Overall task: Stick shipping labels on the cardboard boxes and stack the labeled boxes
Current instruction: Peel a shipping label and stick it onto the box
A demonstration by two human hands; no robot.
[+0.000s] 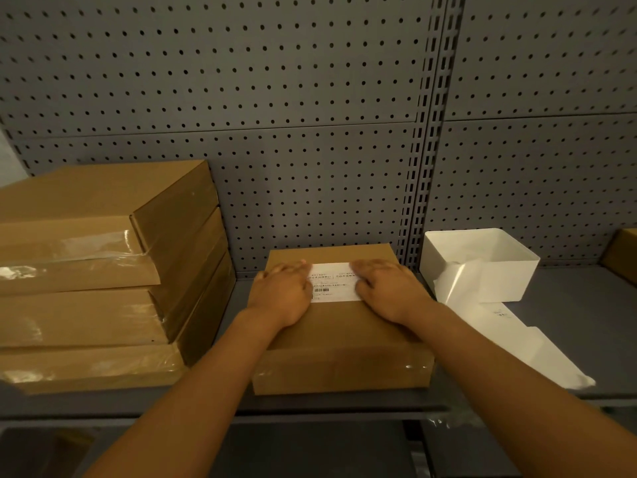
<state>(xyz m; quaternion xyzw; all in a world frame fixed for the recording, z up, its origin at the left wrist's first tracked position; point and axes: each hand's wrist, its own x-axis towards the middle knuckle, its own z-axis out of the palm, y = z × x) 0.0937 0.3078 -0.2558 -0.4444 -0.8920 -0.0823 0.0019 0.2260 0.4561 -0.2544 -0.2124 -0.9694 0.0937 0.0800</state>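
Left hand [282,294] and right hand [387,289] flat, fingers straight, gripping nothing; both press shipping label [333,282] onto cardboard box [341,343]; box stack [103,281] left of it; white bin [482,263] right.

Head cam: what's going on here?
A person is pressing a white shipping label onto the top of a cardboard box on a grey shelf. The left hand and right hand lie flat on its two ends. A stack of boxes stands to the left, a white bin to the right.
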